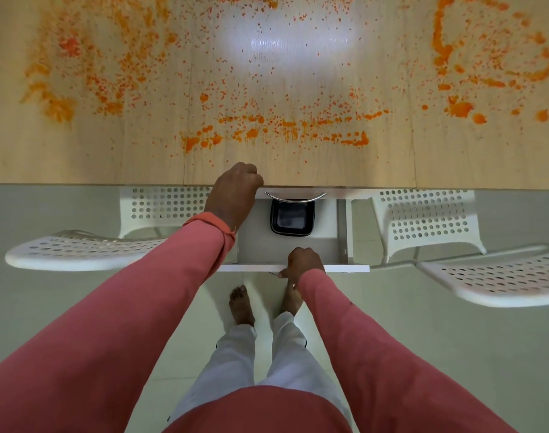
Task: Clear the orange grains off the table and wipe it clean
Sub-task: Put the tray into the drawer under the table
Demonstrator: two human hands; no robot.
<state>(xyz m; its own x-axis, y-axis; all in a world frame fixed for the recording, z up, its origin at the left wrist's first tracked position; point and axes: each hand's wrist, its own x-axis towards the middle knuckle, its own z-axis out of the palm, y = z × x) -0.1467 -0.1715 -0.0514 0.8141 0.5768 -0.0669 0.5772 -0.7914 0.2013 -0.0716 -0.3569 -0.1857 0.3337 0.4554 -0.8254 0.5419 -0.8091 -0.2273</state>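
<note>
With orange grains (267, 120) strewn across the desk (79, 157) in the upper frame, the right hand (302, 264) grips the open drawer (293, 268) front, the left hand (235, 192) curls over the desk edge: pull squarely, steadying the desk.

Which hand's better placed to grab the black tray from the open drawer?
Left, probably. The left hand rests free at the table edge beside the black tray; the right hand grips the drawer front.
</note>
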